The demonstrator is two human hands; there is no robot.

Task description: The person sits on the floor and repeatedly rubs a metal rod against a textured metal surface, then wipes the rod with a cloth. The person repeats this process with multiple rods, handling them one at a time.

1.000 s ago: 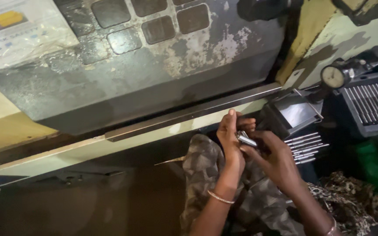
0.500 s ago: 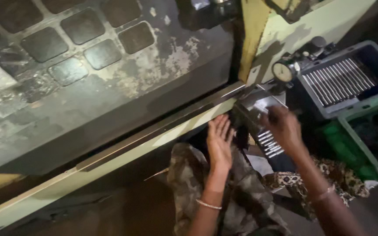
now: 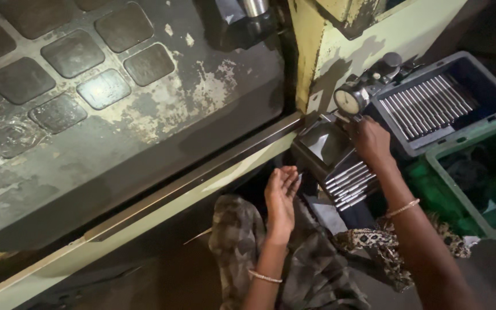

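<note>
The right hand (image 3: 369,142) sits in the middle right of the frame, just under the round dial gauge (image 3: 349,100). Its fingers curl down on the gauge stand, but I cannot tell if they grip anything. The left hand (image 3: 281,195) is lower, near the middle, with its fingers loose and holding nothing. Shiny metal pins (image 3: 351,182) lie between the hands. More pins (image 3: 427,105) fill the blue tray (image 3: 492,92) at upper right, next to a green bin (image 3: 492,227).

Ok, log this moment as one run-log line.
left hand: open, empty, over lap | right hand: at dial gauge | metal rods: beneath it | grey bin: holds rods
</note>
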